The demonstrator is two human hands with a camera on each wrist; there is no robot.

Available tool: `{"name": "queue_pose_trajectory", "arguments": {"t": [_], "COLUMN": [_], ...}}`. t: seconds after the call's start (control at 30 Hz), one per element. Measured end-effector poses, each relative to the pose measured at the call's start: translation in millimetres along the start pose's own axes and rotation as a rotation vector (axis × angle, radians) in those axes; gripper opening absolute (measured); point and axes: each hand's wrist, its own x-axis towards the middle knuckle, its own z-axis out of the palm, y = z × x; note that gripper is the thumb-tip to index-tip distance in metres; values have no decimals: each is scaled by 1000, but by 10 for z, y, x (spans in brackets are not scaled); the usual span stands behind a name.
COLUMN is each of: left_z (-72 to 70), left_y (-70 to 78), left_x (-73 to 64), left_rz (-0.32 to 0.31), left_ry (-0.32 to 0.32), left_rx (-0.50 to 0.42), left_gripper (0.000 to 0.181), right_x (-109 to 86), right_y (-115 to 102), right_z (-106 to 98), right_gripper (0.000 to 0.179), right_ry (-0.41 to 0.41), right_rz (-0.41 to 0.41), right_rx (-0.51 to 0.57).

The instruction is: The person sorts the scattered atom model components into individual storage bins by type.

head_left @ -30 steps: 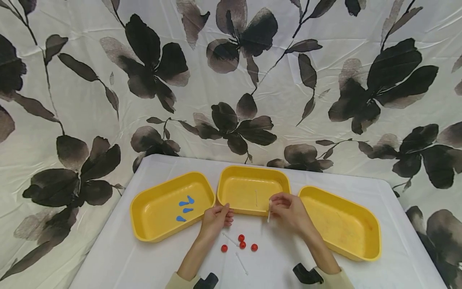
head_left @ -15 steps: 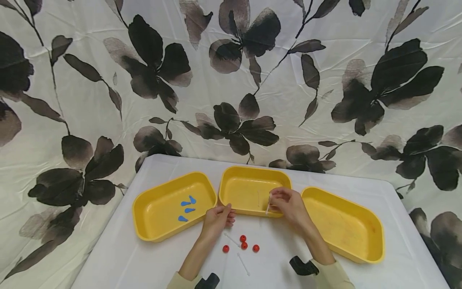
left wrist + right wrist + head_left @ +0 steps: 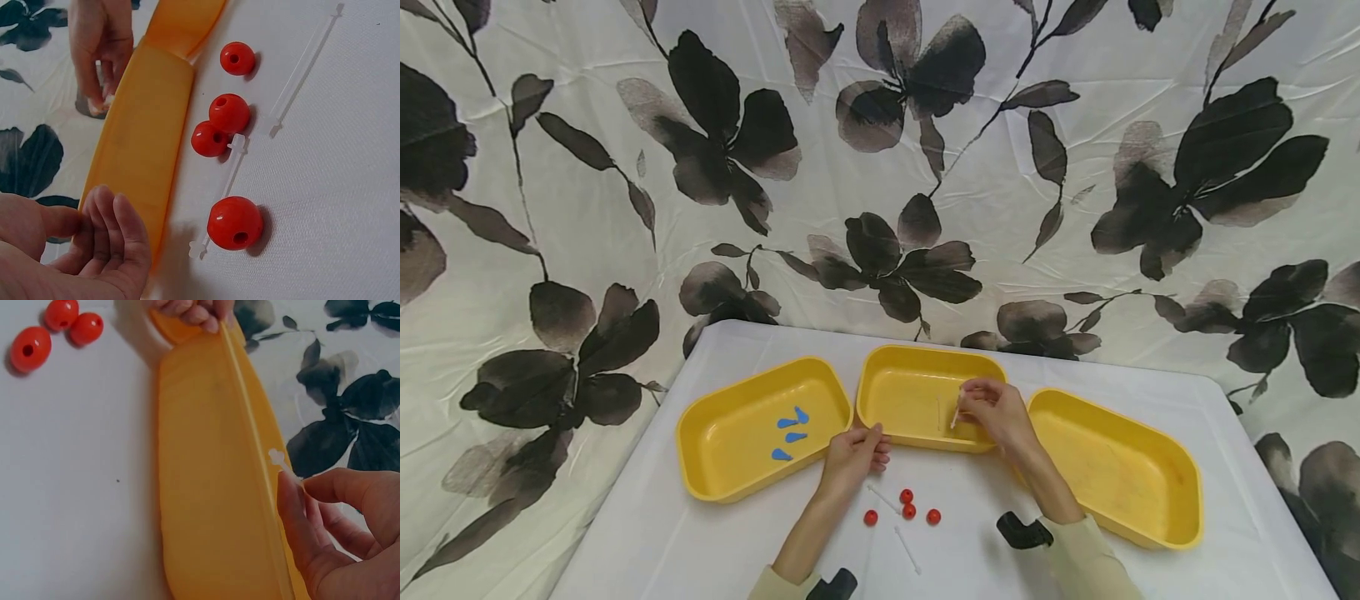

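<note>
With thumb and fingertips my right hand (image 3: 1000, 417) pinches a thin white plastic stick (image 3: 276, 456) with knobbed ends, over the right part of the middle yellow tray (image 3: 891, 392). Another thin stick (image 3: 937, 414) lies inside that tray. My left hand (image 3: 848, 460) holds the tray's front left corner, thumb on the rim and fingers curled below it. On the white cloth in front are several red beads with holes (image 3: 234, 223). Two more knobbed sticks lie among them, one a white stick (image 3: 306, 69) farther out, the other partly behind a bead.
At the left stands a yellow tray (image 3: 722, 450) with several blue drop-shaped pieces (image 3: 795, 437) in it. The right yellow tray (image 3: 1120, 475) sits angled beside my right forearm. A floral cloth (image 3: 775, 250) hangs behind the table.
My right hand has moved forward and up with the stick, from the middle tray's front rim to over its inside. The left hand keeps its hold at the corner.
</note>
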Motion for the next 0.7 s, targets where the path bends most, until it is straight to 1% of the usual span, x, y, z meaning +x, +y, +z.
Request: {"name": "queue_pose_trajectory", "arguments": {"t": [0.03, 0.1, 0.17, 0.27, 0.33, 0.63, 0.7], "left_z": [-1, 4, 4, 3, -3, 11, 14], "left_y": [4, 73, 75, 67, -4, 47, 46], "left_x": [-1, -45, -48, -44, -1, -50, -50], "left_rz": [0, 1, 3, 1, 3, 2, 1], "left_ry": [-2, -6, -7, -4, -3, 5, 8], "left_rx": [1, 6, 9, 16, 16, 31, 29], "left_gripper": [38, 37, 37, 38, 40, 39, 39], "right_x": [21, 55, 92, 147, 180, 314, 339], "right_y": [5, 15, 21, 40, 56, 162, 170], "right_z": [3, 6, 13, 26, 37, 79, 93], "right_gripper": [26, 26, 25, 23, 22, 16, 15], "right_ry": [1, -4, -3, -3, -6, -21, -18], "right_rz": [-1, -3, 6, 25, 30, -26, -37], "right_rx": [-2, -8, -30, -76, -115, -250, -314]}}
